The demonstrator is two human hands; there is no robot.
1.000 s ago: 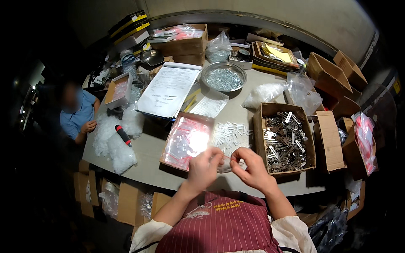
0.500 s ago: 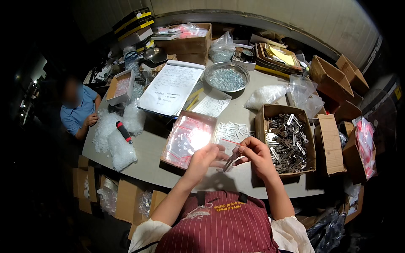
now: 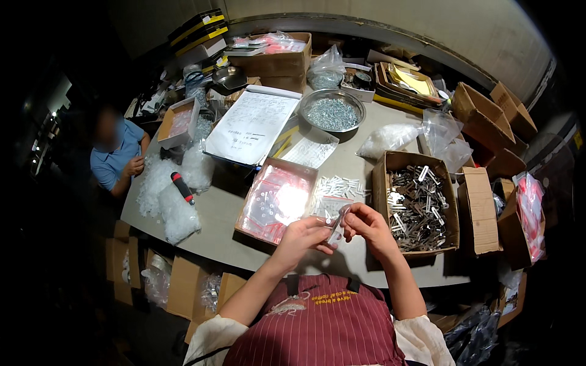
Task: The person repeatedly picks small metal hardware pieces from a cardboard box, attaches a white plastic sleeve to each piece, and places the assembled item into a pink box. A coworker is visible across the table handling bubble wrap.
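Observation:
In front of my apron, both hands are closed on a small clear zip bag (image 3: pixel 329 208) with a reddish top strip. My left hand (image 3: pixel 299 241) grips its left side, while the fingertips of my right hand (image 3: pixel 368 229) pinch its right side. A narrow shiny piece shows at the bag between my fingers; whether it is inside cannot be made out. Just beyond the hands lies a loose pile of white plastic plugs (image 3: pixel 340 188). Left of it, a shallow carton (image 3: pixel 242 227) holds flat red-edged clear bags with small round parts in them.
To the right stands a carton (image 3: pixel 453 234) full of metal brackets (image 3: pixel 420 207). Farther back are a steel bowl (image 3: pixel 361 124) of small metal parts and a clipboard (image 3: pixel 253 125). A red-and-black tool (image 3: pixel 182 187) rests by plastic bags (image 3: pixel 179 219). A co-worker (image 3: pixel 116 152) is at the far left.
The bag has turned and come closer between my hands. My left fingers have closed onto it, and my right hand has shifted slightly. The whole view has moved a little.

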